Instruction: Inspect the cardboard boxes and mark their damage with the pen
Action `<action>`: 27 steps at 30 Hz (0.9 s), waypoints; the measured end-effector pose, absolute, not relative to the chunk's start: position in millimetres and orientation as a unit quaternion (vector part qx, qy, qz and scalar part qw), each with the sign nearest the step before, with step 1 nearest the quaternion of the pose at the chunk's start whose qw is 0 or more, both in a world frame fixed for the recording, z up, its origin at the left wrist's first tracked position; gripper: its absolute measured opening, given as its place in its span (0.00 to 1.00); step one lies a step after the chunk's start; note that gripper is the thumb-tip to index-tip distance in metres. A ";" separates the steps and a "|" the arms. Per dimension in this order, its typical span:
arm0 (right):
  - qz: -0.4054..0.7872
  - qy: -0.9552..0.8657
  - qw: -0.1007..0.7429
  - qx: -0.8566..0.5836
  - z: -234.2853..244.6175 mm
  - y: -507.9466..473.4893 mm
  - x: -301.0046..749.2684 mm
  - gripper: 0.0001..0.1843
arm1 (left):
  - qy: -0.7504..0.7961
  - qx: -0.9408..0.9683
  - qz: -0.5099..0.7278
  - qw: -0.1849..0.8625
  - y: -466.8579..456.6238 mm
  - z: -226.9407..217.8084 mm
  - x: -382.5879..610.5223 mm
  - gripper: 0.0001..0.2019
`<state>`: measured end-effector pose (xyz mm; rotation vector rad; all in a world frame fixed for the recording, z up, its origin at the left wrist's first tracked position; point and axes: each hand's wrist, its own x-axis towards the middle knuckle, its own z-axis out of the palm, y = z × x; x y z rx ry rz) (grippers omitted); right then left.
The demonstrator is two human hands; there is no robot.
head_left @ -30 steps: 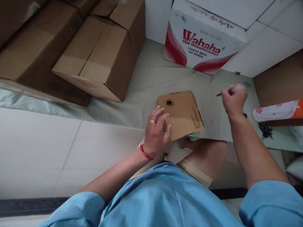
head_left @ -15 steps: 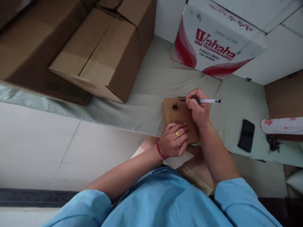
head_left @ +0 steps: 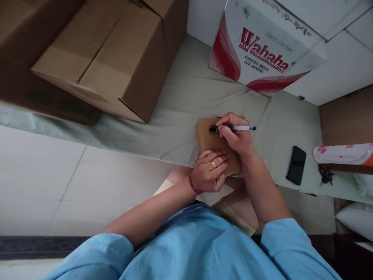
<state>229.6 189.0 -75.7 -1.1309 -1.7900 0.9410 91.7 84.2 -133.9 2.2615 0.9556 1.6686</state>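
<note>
A small flat brown cardboard box with a dark round hole near its far left corner lies on a pale green sheet. My right hand is closed round a white pen, whose dark tip rests at the hole. My left hand, with a gold ring and a red wrist thread, lies curled on the box's near edge and presses it down. Both arms come out of light blue sleeves.
Large brown cartons stand at the back left. A white and red "Wahaha" carton leans against the far wall. A black phone, a bunch of keys and a white and orange roll lie at the right. White floor tiles at the left.
My right hand swung in from the right with the pen and brought its tip onto the box's hole. My left hand slid to the box's near edge. The phone came into view.
</note>
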 end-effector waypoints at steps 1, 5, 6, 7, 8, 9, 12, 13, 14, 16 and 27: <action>0.363 -0.717 0.395 -0.445 -76.0 189.3 229.8 0.05 | 0.321 0.759 0.559 0.087 84.2 -134.0 91.7 0.14; 0.352 -0.726 0.384 -0.449 -77.2 189.7 230.6 0.05 | 0.320 0.758 0.560 0.095 83.7 -135.8 92.2 0.15; 0.354 -0.725 0.385 -0.448 -77.3 189.6 230.7 0.05 | 0.320 0.757 0.561 0.097 83.7 -136.2 92.4 0.15; 0.355 -0.726 0.385 -0.447 -77.3 189.4 230.8 0.05 | 0.320 0.756 0.562 0.098 83.8 -136.6 92.6 0.15; 0.356 -0.727 0.384 -0.443 -77.1 189.2 230.8 0.05 | 0.319 0.756 0.564 0.097 83.9 -136.8 92.7 0.15; 0.358 -0.729 0.384 -0.440 -76.7 189.0 230.8 0.05 | 0.319 0.755 0.565 0.095 84.0 -136.9 92.9 0.15; 0.377 -0.727 0.386 -0.424 -75.2 188.9 230.6 0.06 | 0.316 0.755 0.567 0.091 84.3 -136.7 92.8 0.15; 0.386 -0.725 0.387 -0.419 -74.9 189.0 230.6 0.06 | 0.316 0.756 0.566 0.092 84.4 -136.7 92.7 0.15; 0.391 -0.724 0.387 -0.416 -74.8 189.3 230.6 0.06 | 0.316 0.756 0.565 0.093 84.4 -136.6 92.6 0.15; 0.389 -0.727 0.381 -0.418 -75.2 190.0 230.9 0.06 | 0.317 0.758 0.562 0.095 84.3 -136.7 92.4 0.15; 0.385 -0.732 0.375 -0.420 -78.2 191.5 231.6 0.05 | 0.318 0.759 0.561 0.093 84.1 -137.5 92.8 0.16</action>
